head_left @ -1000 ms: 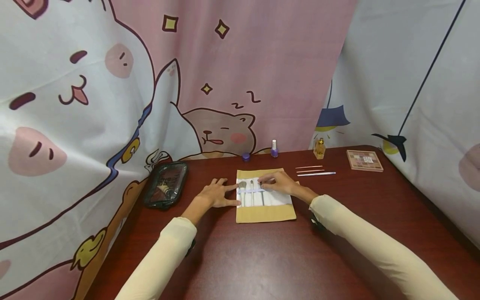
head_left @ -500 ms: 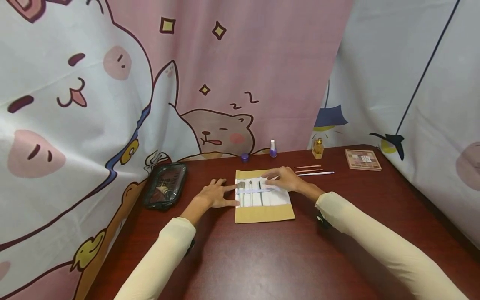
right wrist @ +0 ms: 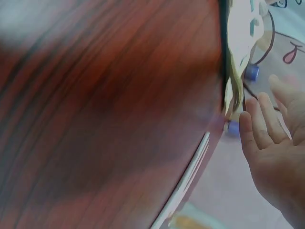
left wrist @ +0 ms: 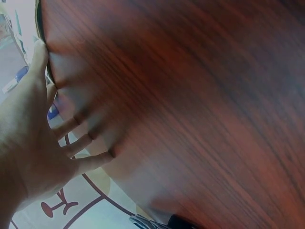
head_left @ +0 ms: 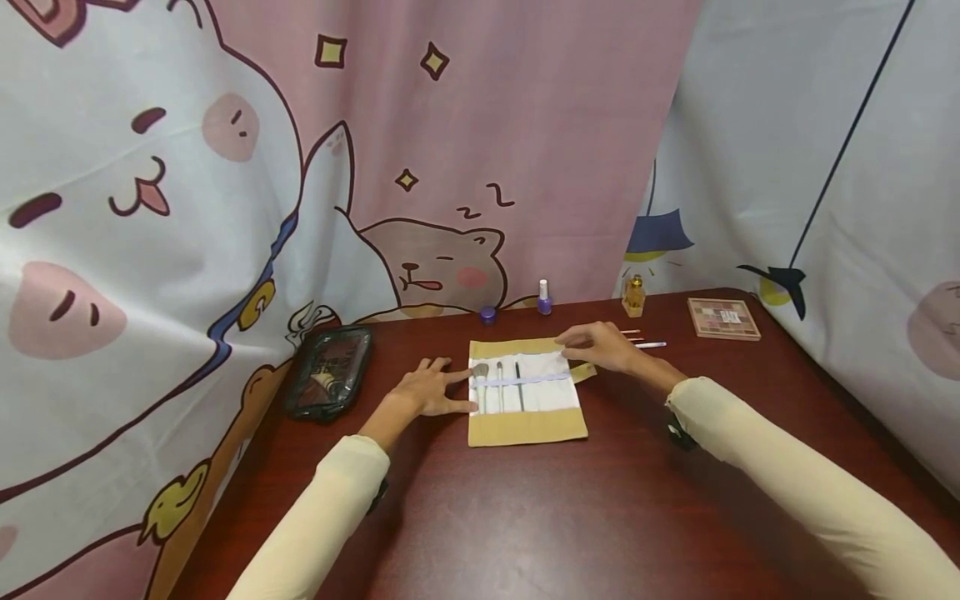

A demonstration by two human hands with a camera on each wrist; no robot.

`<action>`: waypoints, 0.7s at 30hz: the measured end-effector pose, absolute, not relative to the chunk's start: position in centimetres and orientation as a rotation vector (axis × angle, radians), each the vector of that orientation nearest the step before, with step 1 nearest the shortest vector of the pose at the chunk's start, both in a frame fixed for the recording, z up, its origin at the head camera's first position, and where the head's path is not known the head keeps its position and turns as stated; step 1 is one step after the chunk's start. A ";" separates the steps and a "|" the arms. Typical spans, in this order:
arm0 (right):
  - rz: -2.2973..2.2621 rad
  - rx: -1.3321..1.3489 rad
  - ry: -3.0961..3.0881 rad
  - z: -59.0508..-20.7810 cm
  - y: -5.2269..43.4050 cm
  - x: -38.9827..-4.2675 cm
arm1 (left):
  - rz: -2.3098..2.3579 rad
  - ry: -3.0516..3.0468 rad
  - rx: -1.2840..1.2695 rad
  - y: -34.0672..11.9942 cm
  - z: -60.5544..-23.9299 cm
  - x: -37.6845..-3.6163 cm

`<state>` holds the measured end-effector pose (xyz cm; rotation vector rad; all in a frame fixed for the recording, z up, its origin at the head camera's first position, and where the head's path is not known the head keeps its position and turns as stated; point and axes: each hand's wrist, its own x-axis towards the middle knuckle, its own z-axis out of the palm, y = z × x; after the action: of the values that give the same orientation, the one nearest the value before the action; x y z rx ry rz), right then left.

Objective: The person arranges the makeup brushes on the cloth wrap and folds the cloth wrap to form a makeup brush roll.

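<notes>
Counting three brushes [head_left: 498, 385] tucked under a lilac strap in one brush roll [head_left: 527, 426], tan with a white middle, lying flat mid-counter [head_left: 525, 517]. Left hand [head_left: 429, 390] flat at the roll's left edge, fingers straight, gripping nothing. Right hand [head_left: 600, 347] over its far right corner, fingers relaxed, holding nothing. Behind the roll: three thin sticks [head_left: 651, 344], two purple bottles [head_left: 545, 297].

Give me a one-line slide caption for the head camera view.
Left hand rests flat beside an open brush roll holding three brushes, while the right hand hovers at its far right corner.
</notes>
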<state>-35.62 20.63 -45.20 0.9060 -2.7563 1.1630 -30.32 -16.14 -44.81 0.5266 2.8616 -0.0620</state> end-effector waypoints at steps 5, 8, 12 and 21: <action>1.150 0.852 -2.780 -44.9 22.8 -35.6 | -0.073 2.860 0.522 -16.1 -44.9 -30.5; 1.127 0.816 -2.798 -44.8 24.0 -35.7 | -0.090 2.862 0.520 -16.1 -45.0 -30.6; 1.069 0.776 -2.810 -44.5 25.5 -35.7 | -0.102 2.858 0.514 -16.1 -45.1 -30.7; 0.920 0.696 -2.817 -44.0 28.9 -35.9 | -0.106 2.858 0.501 -16.1 -45.2 -30.8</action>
<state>-35.90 28.86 -44.04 0.6964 -2.8166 0.9195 -30.82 -16.08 -45.21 0.5008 2.8583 -0.1064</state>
